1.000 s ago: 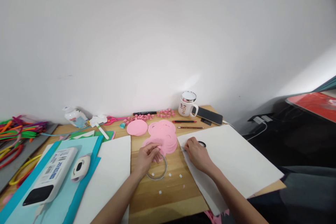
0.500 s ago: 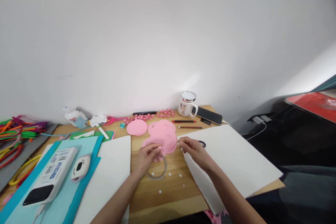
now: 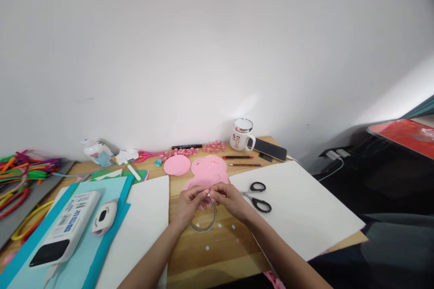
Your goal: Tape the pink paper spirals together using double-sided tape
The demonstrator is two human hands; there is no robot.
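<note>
My left hand [image 3: 188, 203] is closed in a pinch on a small pink paper piece [image 3: 206, 192], mostly covered by the fingers. Meeting it fingertip to fingertip, my right hand [image 3: 229, 198] is also pinched closed; whatever lies in its fingers is too small and hidden to name. A roll of tape [image 3: 203, 230] lies just below the hands on the wooden table [image 3: 217, 259], among several tiny white squares [image 3: 207, 248]. Behind the fingers are overlapping pink paper cutouts [image 3: 209, 167] and a stack of pink paper circles [image 3: 177, 165]. Black-handled scissors [image 3: 261, 205] rest right of my right hand.
White sheets [image 3: 305, 203] flank the work area. At the back stand a white mug [image 3: 241, 135], a phone [image 3: 269, 149], pencils [image 3: 246, 164] and small pink curled pieces [image 3: 183, 151]. A white device [image 3: 66, 228] lies on blue folders at left.
My right hand has moved left from above the white sheet's edge to meet my left hand at the pink piece. The scissors it covered now show. My left hand has stayed put.
</note>
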